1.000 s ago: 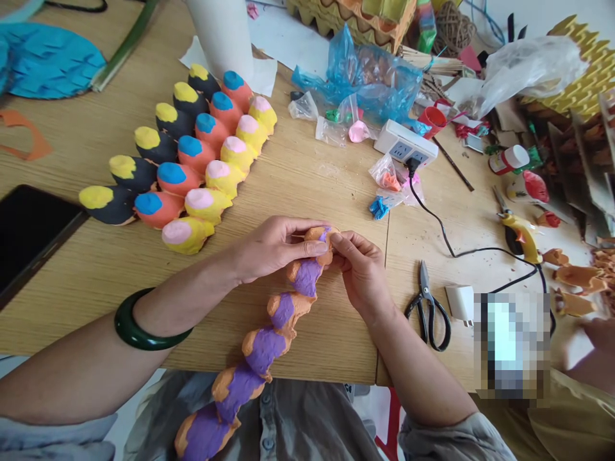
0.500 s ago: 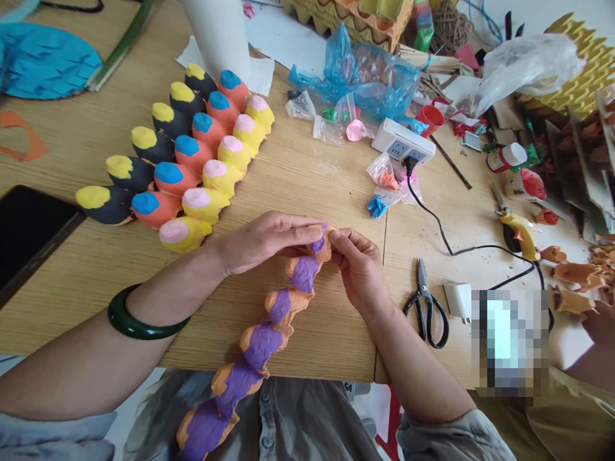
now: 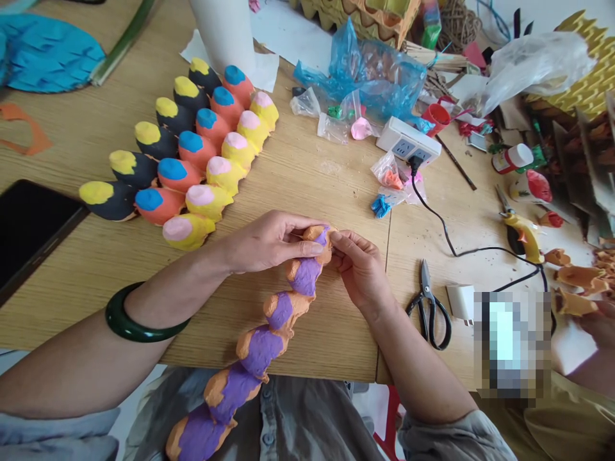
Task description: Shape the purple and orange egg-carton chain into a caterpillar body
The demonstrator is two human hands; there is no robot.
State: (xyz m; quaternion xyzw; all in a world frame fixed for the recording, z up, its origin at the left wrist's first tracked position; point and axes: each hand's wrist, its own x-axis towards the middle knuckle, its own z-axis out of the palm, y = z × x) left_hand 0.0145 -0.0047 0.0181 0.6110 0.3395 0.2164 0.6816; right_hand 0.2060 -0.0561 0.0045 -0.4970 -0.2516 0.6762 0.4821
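Note:
Both hands hold the far end of an egg-carton strip (image 3: 259, 349), whose row of bumps is orange with purple clay spread over it. The strip runs down toward my lap, its near end past the table edge. My left hand (image 3: 269, 243) pinches the end bump, thumb on the purple patch and fingers behind. My right hand (image 3: 360, 262) grips the same bump's right edge between thumb and bent fingers. To the left lie painted carton strips side by side: a black one with yellow tips (image 3: 166, 137), an orange-red one with blue tips (image 3: 192, 144), a yellow one with pink tips (image 3: 225, 160).
Black-handled scissors (image 3: 427, 307) and a white charger (image 3: 461, 301) lie right of my hand. A power strip (image 3: 408, 139) trails a black cord. Beyond are clay bags (image 3: 387, 173) and a blue plastic bag (image 3: 369, 77). A phone (image 3: 33, 230) lies left. Another person's hand (image 3: 600, 326) shows far right.
My left thumb has slid down a little on the end bump, uncovering more of its orange top. The strip's near end has swung slightly left. The view has shifted a bit.

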